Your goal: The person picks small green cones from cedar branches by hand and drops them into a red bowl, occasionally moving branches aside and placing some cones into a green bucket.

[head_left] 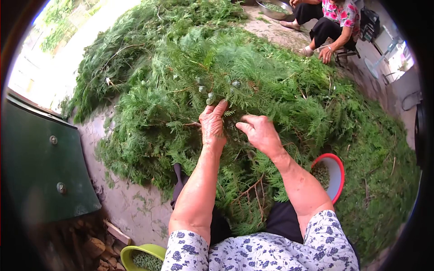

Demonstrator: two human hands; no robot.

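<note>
Left hand (212,125): bare, palm down, fingers stretched forward into the foliage, fingertips at a cluster of small pale green seed cones (209,95). Whether it pinches anything cannot be told; the fingers look loosely extended rather than clamped.

Right hand (258,132): bare, just beside the left, the two a little apart. Fingers curled inward and down among the sprigs; what they close on is hidden by the leaves.

Large heap of feathery green conifer branches (190,67): spread over the ground ahead, reaching from the person's lap to the far side of the yard. Both hands work in its near middle. Brown woody stems (253,189) show low in the pile, between the forearms.

Red-rimmed round plastic basin (337,174): right of the right forearm, partly buried under the branches, holding small greenish cones.

Yellow-green plastic bowl (135,252): at the lower left, near the left elbow, also holding small green cones, cut off by the frame edge.

Dark green metal panel with round bolts (40,167): at the far left, upright against the bare concrete ground (131,207).

Brown broken wood pieces (95,246): below the panel.

Second person in a floral top and black trousers (337,20): seated at the upper right, well apart, one hand lowered toward the heap's edge.

Round metal bowl (273,8): beside that person, holding greenery.
</note>
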